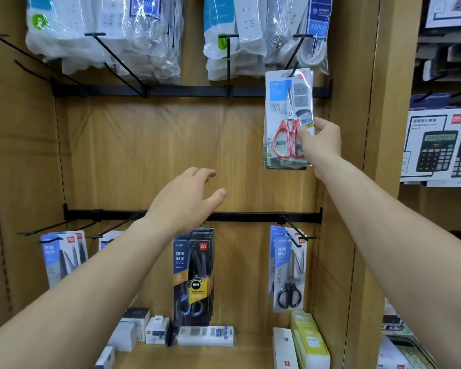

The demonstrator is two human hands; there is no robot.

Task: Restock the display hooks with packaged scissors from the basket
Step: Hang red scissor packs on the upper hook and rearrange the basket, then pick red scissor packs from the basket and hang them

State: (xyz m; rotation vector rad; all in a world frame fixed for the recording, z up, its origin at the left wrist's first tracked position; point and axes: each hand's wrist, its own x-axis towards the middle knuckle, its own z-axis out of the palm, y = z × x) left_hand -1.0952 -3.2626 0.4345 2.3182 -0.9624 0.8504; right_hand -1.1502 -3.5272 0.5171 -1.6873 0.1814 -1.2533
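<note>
Scissors pack (288,118) hangs pinched low in my right hand (321,139), so its top slot meets the hook (294,53); my left hand (186,198) hovers open, empty.

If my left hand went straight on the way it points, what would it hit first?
Probably the bare back panel; the left hand is open and points up and right, below the red scissors pack. Depth is hard to judge.

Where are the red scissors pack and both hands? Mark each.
red scissors pack (278,102): head view, card front beside the blades.
right hand (322,141): head view, middle of the hand.
left hand (184,203): head view, back of the hand.
</note>
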